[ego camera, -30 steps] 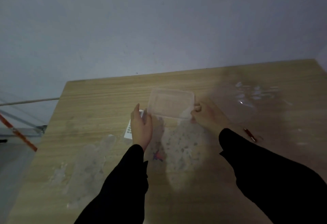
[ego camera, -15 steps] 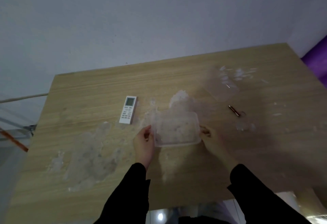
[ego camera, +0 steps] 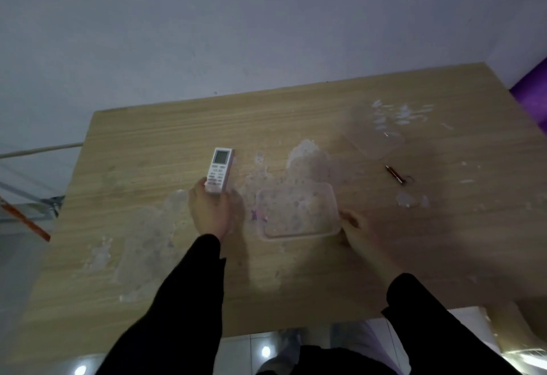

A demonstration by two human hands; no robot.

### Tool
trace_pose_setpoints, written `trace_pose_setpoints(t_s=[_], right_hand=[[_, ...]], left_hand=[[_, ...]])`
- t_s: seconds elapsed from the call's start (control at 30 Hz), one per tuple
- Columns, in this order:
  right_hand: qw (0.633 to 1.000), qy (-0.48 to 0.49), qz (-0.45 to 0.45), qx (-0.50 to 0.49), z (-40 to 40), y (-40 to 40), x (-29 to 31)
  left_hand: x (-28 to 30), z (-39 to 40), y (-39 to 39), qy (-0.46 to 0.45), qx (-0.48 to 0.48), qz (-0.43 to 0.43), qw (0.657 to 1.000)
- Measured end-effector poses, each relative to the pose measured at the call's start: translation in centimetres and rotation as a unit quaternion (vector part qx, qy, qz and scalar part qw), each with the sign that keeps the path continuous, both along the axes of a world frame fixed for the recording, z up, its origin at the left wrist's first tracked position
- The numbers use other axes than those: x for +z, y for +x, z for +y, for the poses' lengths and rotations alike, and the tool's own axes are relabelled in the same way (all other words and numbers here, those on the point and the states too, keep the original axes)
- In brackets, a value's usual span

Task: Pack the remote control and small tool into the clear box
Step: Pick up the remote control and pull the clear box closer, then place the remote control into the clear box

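A white remote control (ego camera: 219,169) with a small screen lies on the wooden table (ego camera: 148,137), left of centre. My left hand (ego camera: 210,210) closes around its near end, thumb on the left side and fingers on the right. The empty clear box (ego camera: 297,214) sits open side up on the table just right of that hand. My right hand (ego camera: 356,231) grips the box's near right corner. The small tool (ego camera: 395,174), a thin dark red stick with a ring at one end, lies apart on the table, right of and beyond the box.
A flat clear lid (ego camera: 374,143) lies beyond the tool at the back right. Pale scuffed patches mark the tabletop. A purple object (ego camera: 532,93) stands past the right edge, and an orange strip (ego camera: 26,217) past the left edge. A grey wall is behind.
My left hand let go of the box's left side and moved up and left onto the remote's near end. The box now rests on the table, with my right hand still on it.
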State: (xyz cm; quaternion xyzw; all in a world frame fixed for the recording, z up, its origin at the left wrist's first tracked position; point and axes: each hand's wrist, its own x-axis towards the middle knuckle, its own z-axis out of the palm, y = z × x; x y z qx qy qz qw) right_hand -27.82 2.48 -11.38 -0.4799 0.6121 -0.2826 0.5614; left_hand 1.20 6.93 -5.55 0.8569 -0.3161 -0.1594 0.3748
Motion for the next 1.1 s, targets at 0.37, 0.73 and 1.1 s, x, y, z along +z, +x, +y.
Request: trace_pose_setpoints(t_s=[0.37,0.73,1.1], right_hand=[[1.0,-0.007,-0.026,0.001,0.4,-0.2,0.0],[1.0,0.004,0.007,0.006,0.5,-0.4,0.1],[0.999,0.003,0.031,0.012,0.8,-0.4,1.4]], left_hand=[[-0.6,-3.1,3.2,0.15,-0.078,-0.075,0.983],[0.9,-1.0,-0.2,0.035,-0.118,-0.052,0.991],[1.1,3.4,-5.8,0.019,-0.418,-0.148,0.896]])
